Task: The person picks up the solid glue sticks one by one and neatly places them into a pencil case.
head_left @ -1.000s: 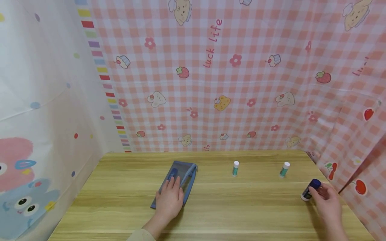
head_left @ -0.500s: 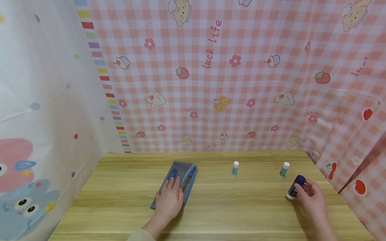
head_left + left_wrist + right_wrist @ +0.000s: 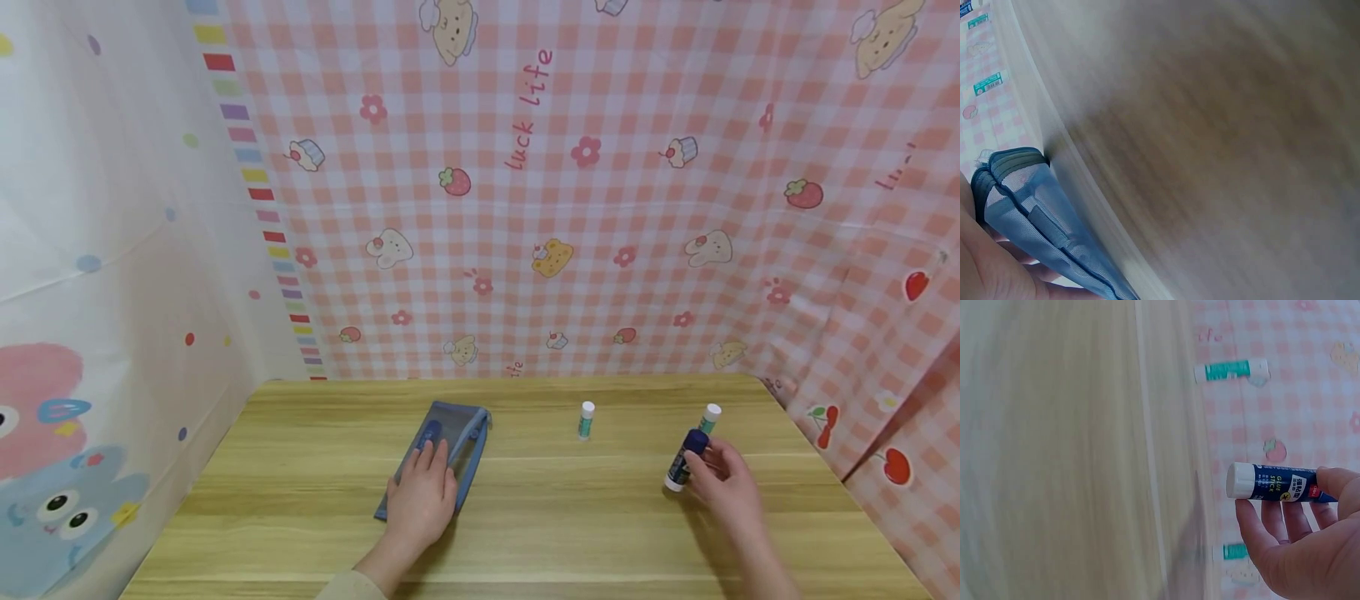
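Observation:
My right hand (image 3: 726, 492) holds a dark navy glue stick (image 3: 686, 462) with a white base, tilted and lifted off the table. In the right wrist view, the thumb and fingers pinch this glue stick (image 3: 1275, 482) near its blue cap end. On the left, my left hand (image 3: 422, 498) rests with extended fingers on a blue mesh zipper pouch (image 3: 471, 462). Through the mesh shows a dark blue object (image 3: 430, 433), partly hidden by the fingers. The left wrist view shows the pouch (image 3: 1041, 212) edge-on against the hand.
Two smaller green-and-white glue sticks stand upright at the back: one glue stick (image 3: 586, 421) right of centre, the other glue stick (image 3: 709, 417) just behind my right hand. The wooden table (image 3: 570, 533) ends at a pink checked curtain (image 3: 480, 208).
My right hand has carried the navy glue stick leftward from the table's right side, and it now partly covers the right green glue stick. The left hand and pouch have stayed put.

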`<act>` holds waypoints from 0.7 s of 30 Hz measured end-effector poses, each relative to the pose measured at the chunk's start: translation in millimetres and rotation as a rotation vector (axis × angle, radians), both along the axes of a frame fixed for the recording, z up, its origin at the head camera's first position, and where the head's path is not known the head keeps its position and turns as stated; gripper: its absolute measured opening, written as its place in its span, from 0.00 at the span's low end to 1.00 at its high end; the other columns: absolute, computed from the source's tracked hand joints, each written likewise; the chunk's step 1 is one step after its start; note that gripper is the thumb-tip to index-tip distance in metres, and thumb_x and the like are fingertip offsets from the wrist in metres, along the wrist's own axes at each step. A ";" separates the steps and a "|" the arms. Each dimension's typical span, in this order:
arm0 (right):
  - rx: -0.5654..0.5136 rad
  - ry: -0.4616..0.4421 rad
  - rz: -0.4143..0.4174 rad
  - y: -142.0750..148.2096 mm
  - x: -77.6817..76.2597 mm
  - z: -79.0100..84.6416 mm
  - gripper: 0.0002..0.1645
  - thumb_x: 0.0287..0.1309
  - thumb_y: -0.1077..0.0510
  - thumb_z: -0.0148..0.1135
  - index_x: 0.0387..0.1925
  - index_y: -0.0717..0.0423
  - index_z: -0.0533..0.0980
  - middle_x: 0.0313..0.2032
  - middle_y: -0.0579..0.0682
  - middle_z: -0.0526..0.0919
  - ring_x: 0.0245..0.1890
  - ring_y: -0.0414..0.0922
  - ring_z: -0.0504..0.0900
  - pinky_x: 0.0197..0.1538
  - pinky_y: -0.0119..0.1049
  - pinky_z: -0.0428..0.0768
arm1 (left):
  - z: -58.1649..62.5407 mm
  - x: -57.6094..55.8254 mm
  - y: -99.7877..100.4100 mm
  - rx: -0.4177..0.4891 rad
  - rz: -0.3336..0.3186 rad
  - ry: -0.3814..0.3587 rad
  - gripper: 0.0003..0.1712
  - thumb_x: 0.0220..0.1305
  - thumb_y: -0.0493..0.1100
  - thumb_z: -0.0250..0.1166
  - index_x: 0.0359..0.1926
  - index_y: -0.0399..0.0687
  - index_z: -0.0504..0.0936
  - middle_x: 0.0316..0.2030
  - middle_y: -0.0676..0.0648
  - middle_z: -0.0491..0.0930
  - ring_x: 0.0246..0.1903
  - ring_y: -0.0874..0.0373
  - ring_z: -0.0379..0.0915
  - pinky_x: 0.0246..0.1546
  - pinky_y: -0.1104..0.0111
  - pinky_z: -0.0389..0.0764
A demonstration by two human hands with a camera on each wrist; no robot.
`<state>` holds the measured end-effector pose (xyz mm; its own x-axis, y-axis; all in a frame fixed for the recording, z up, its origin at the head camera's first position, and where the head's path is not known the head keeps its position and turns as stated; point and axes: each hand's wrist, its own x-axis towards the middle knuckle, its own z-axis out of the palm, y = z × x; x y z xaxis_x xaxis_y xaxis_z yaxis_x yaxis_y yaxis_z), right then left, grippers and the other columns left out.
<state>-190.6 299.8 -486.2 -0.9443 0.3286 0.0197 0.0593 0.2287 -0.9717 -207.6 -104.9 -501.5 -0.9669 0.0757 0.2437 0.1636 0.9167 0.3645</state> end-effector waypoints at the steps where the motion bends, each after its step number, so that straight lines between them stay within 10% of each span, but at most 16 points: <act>1: -0.001 -0.004 0.010 -3.7 -0.7 0.3 0.31 0.70 0.57 0.58 0.65 0.70 0.61 0.45 0.48 0.78 0.36 0.24 0.75 0.40 0.26 0.82 | 0.0 0.0 0.0 0.000 0.000 0.000 0.27 0.73 0.47 0.48 0.67 0.41 0.72 0.66 0.35 0.70 0.65 0.36 0.63 0.52 0.28 0.63; 6: -0.002 -0.020 0.056 -22.0 -4.3 0.6 0.30 0.71 0.59 0.56 0.66 0.70 0.61 0.53 0.63 0.75 0.36 0.25 0.74 0.42 0.29 0.82 | -0.6 -0.4 0.0 0.001 0.001 0.000 0.27 0.73 0.47 0.48 0.67 0.41 0.73 0.66 0.36 0.70 0.65 0.36 0.63 0.53 0.28 0.63; 21: -0.039 -0.010 0.141 -72.5 -11.5 0.9 0.24 0.69 0.62 0.58 0.62 0.70 0.66 0.52 0.64 0.76 0.39 0.32 0.76 0.44 0.33 0.83 | -1.2 -1.3 -1.9 0.000 0.003 -0.015 0.27 0.73 0.48 0.48 0.68 0.42 0.72 0.66 0.36 0.69 0.66 0.36 0.62 0.53 0.28 0.63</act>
